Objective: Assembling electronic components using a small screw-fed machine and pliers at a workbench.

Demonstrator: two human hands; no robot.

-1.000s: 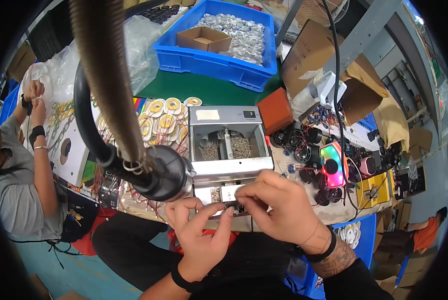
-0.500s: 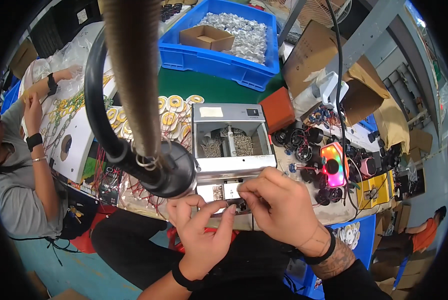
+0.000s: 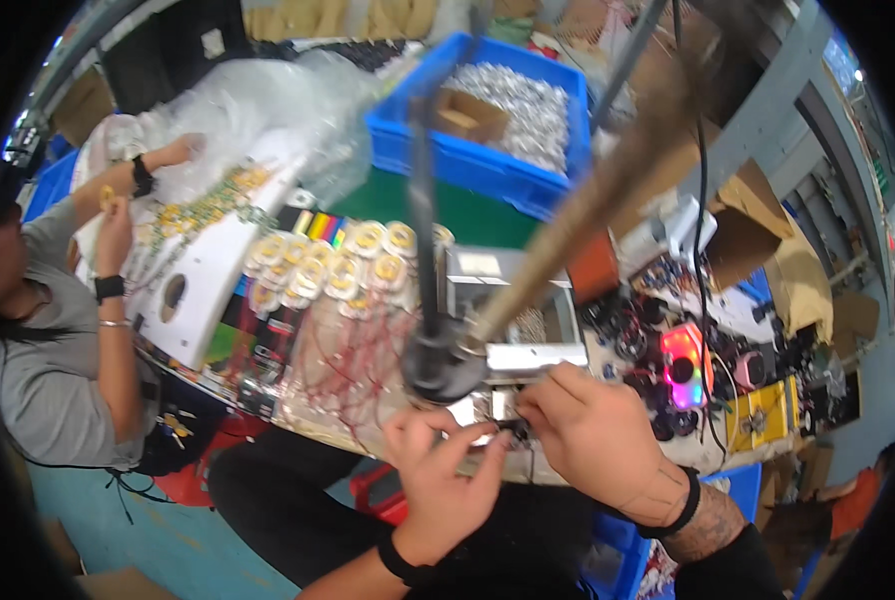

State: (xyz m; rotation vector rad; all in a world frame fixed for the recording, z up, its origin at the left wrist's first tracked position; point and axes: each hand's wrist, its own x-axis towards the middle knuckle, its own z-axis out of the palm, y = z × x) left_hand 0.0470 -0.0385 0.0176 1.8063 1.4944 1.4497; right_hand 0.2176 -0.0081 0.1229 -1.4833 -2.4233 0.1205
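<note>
My left hand is closed, thumb and index finger pinching a small black part whose kind I cannot make out. Beside it, my right hand has its fingertips pressed together at the part's other end; what they hold is hidden. Just beyond the fingers stands a silver screw feeder with small screws in its open bin. At its front edge are small metal plates, partly covered by my hands. A black round-headed tool on a hanging cord is directly above my left fingers, blurred.
Round white-and-yellow parts with red wires lie left of the feeder. A blue crate of silvery pieces stands behind. At right are a lit multicoloured unit, black round parts and a yellow box. A co-worker sits at left.
The view has shifted, so the bench appears farther right and lower. The hanging tool and its cord have swung across the feeder. Both hands remain together in front of the feeder.
</note>
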